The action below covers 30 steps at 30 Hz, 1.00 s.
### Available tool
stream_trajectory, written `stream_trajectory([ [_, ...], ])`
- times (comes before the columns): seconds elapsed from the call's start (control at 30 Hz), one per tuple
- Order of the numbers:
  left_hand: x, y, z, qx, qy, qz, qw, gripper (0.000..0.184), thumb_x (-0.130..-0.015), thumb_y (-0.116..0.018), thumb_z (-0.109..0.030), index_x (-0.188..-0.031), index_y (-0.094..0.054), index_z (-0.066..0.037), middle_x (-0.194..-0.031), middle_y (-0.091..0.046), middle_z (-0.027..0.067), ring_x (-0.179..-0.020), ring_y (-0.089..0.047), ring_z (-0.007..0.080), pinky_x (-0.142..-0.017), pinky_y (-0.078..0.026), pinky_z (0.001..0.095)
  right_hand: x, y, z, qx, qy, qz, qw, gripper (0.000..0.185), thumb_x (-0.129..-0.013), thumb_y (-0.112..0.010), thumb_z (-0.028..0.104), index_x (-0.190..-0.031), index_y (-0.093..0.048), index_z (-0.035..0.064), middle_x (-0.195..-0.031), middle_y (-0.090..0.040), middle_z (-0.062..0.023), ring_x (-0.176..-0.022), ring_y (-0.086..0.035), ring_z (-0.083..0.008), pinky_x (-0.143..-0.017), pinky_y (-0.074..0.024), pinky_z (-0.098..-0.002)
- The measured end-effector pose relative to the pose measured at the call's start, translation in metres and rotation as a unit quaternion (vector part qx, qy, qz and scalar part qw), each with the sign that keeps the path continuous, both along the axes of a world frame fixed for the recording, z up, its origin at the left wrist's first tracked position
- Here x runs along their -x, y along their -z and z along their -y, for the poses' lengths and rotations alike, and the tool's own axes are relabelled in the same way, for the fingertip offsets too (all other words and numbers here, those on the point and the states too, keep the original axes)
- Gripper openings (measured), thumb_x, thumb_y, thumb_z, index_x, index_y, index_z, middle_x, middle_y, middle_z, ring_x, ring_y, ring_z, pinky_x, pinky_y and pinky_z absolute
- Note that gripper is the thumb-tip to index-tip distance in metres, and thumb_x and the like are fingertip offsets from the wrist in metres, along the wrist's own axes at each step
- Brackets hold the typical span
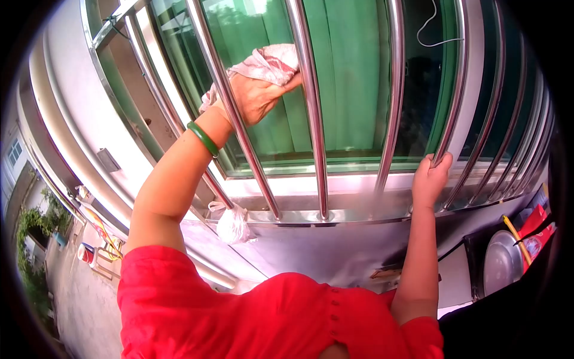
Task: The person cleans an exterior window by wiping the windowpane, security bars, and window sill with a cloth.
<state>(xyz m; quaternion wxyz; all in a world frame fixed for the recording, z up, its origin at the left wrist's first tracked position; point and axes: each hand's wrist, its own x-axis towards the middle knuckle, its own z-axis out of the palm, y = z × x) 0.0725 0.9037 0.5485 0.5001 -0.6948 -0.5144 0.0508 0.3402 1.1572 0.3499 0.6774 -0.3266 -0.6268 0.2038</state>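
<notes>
My left hand (254,99) reaches between the metal bars and holds a pinkish-white cloth (272,64) against the green-tinted window glass (350,84). A green bangle (203,139) circles that wrist. The cloth hides part of the fingers, and one finger extends toward a bar. On the right, my right hand (433,173) is wrapped round a vertical metal bar (459,78) near its lower end, just above the sill. Green curtains show behind the glass.
A white plastic bag (233,224) hangs at the lower rail (299,219). At lower right are a metal basin (502,262) and a yellow-handled item (515,239). A white wire (426,30) hangs at upper right. A red-and-white bucket (86,252) stands lower left.
</notes>
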Motion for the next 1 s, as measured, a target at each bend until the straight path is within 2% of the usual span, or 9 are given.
stream_trajectory([
  [0.23, -0.032, 0.081, 0.056, 0.202, -0.252, 0.192, 0.927, 0.049, -0.096, -0.037, -0.019, -0.145, -0.035, -0.019, -0.142, -0.042, 0.0170, -0.128, -0.045, 0.0303, -0.108, -0.037, 0.0337, 0.002, 0.000, -0.005, 0.025, -0.002, 0.028, 0.999, 0.024, -0.085, -0.054, 0.010, -0.106, -0.043, 0.0029, -0.087, -0.061, -0.0224, -0.082, -0.060, -0.0428, -0.072, -0.0455, -0.0481],
  [0.27, -0.019, 0.090, 0.059, 0.194, -0.173, 0.302, 0.917, 0.052, -0.091, -0.044, -0.017, -0.143, -0.039, -0.017, -0.142, -0.042, 0.0175, -0.128, -0.045, 0.0291, -0.108, -0.037, 0.0365, 0.002, 0.001, -0.005, 0.019, -0.002, 0.024, 1.000, 0.024, -0.085, -0.054, 0.010, -0.105, -0.043, 0.0027, -0.088, -0.060, -0.0225, -0.082, -0.059, -0.0433, -0.073, -0.0455, -0.0479],
  [0.3, -0.023, 0.093, 0.068, 0.101, -0.145, -0.043, 0.983, 0.051, -0.084, -0.054, -0.016, -0.134, -0.050, -0.013, -0.133, -0.051, 0.0165, -0.121, -0.051, 0.0264, -0.099, -0.044, 0.0383, 0.002, 0.002, -0.006, 0.008, -0.001, 0.020, 1.000, 0.024, -0.084, -0.054, 0.009, -0.105, -0.043, 0.0027, -0.089, -0.060, -0.0226, -0.083, -0.059, -0.0436, -0.074, -0.0453, -0.0480],
  [0.43, -0.065, 0.089, 0.099, 0.186, -0.371, 0.045, 0.909, 0.047, -0.079, -0.053, -0.009, -0.126, -0.051, -0.004, -0.125, -0.056, 0.0132, -0.109, -0.055, 0.0315, -0.093, -0.048, 0.0384, 0.005, 0.002, -0.011, 0.036, -0.003, 0.039, 0.999, 0.025, -0.084, -0.053, 0.008, -0.105, -0.043, 0.0029, -0.091, -0.059, -0.0234, -0.085, -0.058, -0.0438, -0.074, -0.0444, -0.0496],
  [0.6, -0.094, 0.079, 0.124, -0.152, -0.153, 0.423, 0.880, 0.028, -0.080, -0.048, -0.005, -0.105, -0.059, 0.002, -0.096, -0.064, 0.0218, -0.087, -0.061, 0.0404, -0.079, -0.050, 0.0420, 0.005, -0.001, -0.008, 0.038, 0.004, 0.030, 0.999, 0.023, -0.084, -0.052, 0.010, -0.104, -0.043, 0.0024, -0.090, -0.058, -0.0255, -0.086, -0.057, -0.0461, -0.073, -0.0438, -0.0510],
  [0.7, -0.119, 0.055, 0.123, -0.194, -0.040, 0.629, 0.752, 0.028, -0.084, -0.041, -0.002, -0.103, -0.061, 0.003, -0.087, -0.065, 0.0099, -0.079, -0.061, 0.0157, -0.076, -0.048, 0.0284, 0.004, -0.001, -0.010, 0.017, -0.003, 0.031, 0.999, 0.024, -0.084, -0.052, 0.010, -0.105, -0.043, 0.0021, -0.089, -0.059, -0.0253, -0.085, -0.057, -0.0467, -0.073, -0.0434, -0.0514],
  [0.83, -0.128, 0.028, 0.122, -0.257, -0.060, 0.560, 0.785, 0.025, -0.085, -0.047, -0.008, -0.103, -0.061, 0.002, -0.080, -0.061, 0.0079, -0.074, -0.056, 0.0117, -0.071, -0.046, 0.0270, 0.000, -0.007, -0.004, 0.022, -0.026, 0.033, 0.999, 0.025, -0.085, -0.052, 0.010, -0.106, -0.043, 0.0014, -0.085, -0.060, -0.0254, -0.082, -0.059, -0.0455, -0.072, -0.0438, -0.0504],
  [0.9, -0.116, 0.007, 0.120, -0.304, -0.083, 0.487, 0.815, 0.025, -0.086, -0.048, -0.011, -0.101, -0.061, 0.002, -0.091, -0.065, 0.0212, -0.087, -0.064, 0.0339, -0.080, -0.049, 0.0398, 0.002, -0.004, -0.007, 0.012, -0.027, 0.030, 0.999, 0.025, -0.085, -0.052, 0.011, -0.107, -0.043, 0.0015, -0.084, -0.060, -0.0255, -0.082, -0.059, -0.0448, -0.072, -0.0442, -0.0500],
  [1.0, -0.071, -0.043, 0.109, -0.407, -0.086, 0.269, 0.869, 0.023, -0.088, -0.050, -0.014, -0.104, -0.060, -0.001, -0.101, -0.062, 0.0194, -0.093, -0.060, 0.0374, -0.082, -0.048, 0.0422, 0.001, -0.004, -0.006, 0.000, -0.011, 0.032, 0.999, 0.026, -0.085, -0.052, 0.011, -0.108, -0.043, 0.0016, -0.085, -0.061, -0.0249, -0.081, -0.060, -0.0447, -0.073, -0.0444, -0.0498],
])
